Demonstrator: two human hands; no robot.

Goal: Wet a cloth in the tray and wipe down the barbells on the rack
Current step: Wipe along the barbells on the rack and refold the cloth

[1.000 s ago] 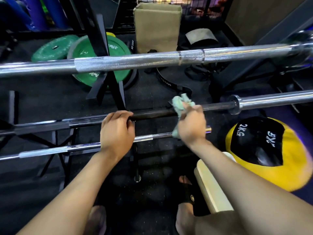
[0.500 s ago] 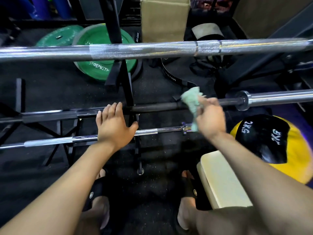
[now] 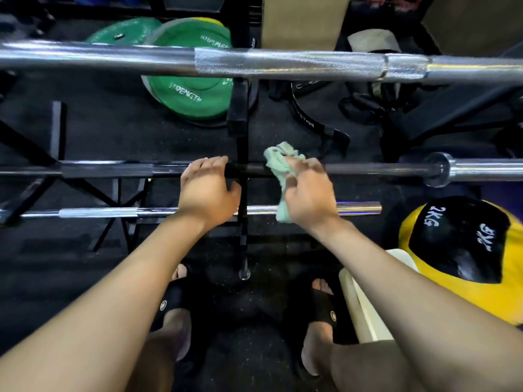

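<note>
Three barbells lie across the rack. The top chrome barbell point(image 3: 283, 63) is nearest the camera. The dark middle barbell point(image 3: 368, 168) runs across the centre and ends in a chrome sleeve on the right. A thin chrome bar point(image 3: 99, 213) sits lowest. My right hand point(image 3: 308, 193) grips a pale green cloth point(image 3: 280, 162) and presses it onto the dark middle barbell. My left hand point(image 3: 208, 190) rests on the same bar just left of the cloth, fingers curled over it. The rack's black upright point(image 3: 242, 114) stands between my hands.
Green weight plates point(image 3: 186, 89) lie on the black floor behind the rack. A yellow and black 2 kg medicine ball point(image 3: 464, 244) sits at the right, beside a cream bench pad point(image 3: 362, 306). A tan box point(image 3: 300, 21) stands at the back. My sandalled feet are below.
My right hand has slid the cloth left along the dark bar, closer to my left hand. The left hand has shifted up onto the dark bar. The view has tilted downward.
</note>
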